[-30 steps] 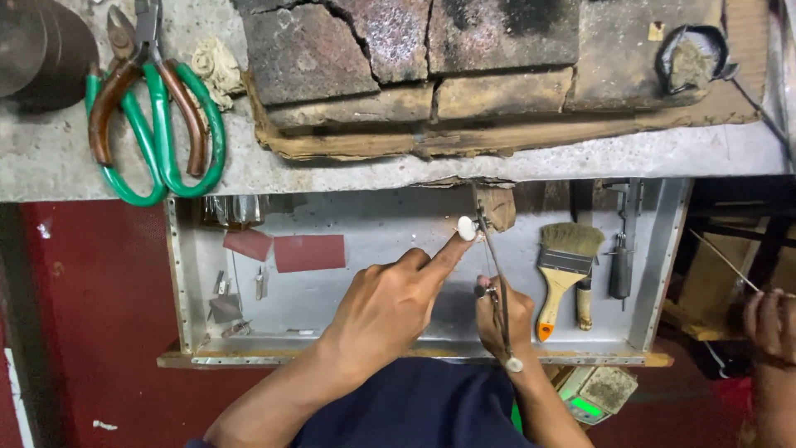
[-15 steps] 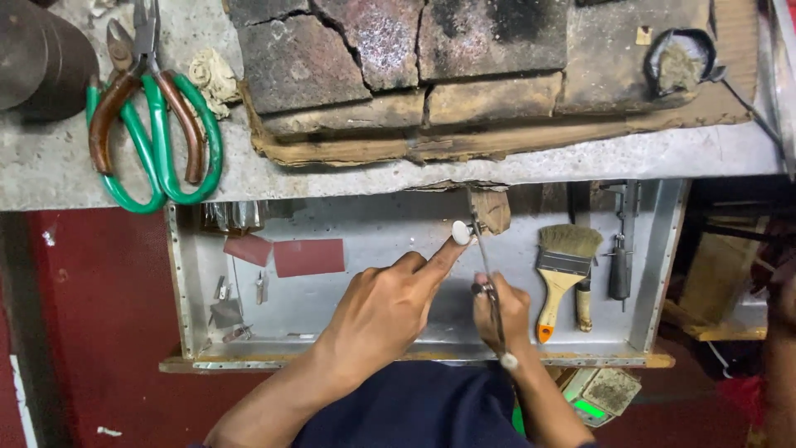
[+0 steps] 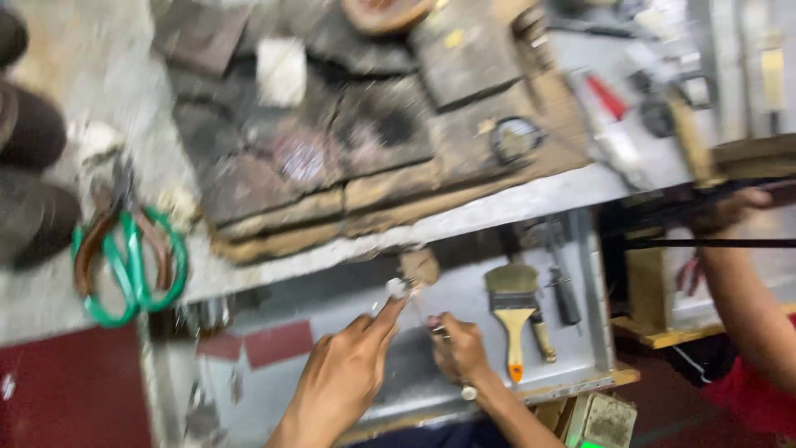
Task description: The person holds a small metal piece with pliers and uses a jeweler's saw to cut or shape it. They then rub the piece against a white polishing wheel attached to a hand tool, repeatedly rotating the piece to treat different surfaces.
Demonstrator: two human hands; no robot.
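Note:
My left hand (image 3: 344, 377) reaches up from the bottom edge. Its forefinger and thumb pinch a small white piece (image 3: 396, 288) against a worn wooden peg (image 3: 419, 265) under the bench edge. Just to its right, my right hand (image 3: 460, 348) is closed around a thin metal tool with a pale knob (image 3: 470, 392) at its lower end. The tool's tip points up toward the white piece, but blur hides whether they touch. Both hands hover over a shallow grey metal drawer (image 3: 580, 274).
Green-handled scissors (image 3: 128, 265) lie on the bench at left, near dark round pots (image 3: 29, 174). Cracked, scorched blocks (image 3: 332, 158) fill the middle of the bench. A paintbrush (image 3: 514, 307) lies in the drawer. Another person's arm (image 3: 746, 307) reaches in at right.
The view has swung upward and tilted, and it is now blurred. Both hands stay at the peg with the same hold. The other person's arm shows more at right.

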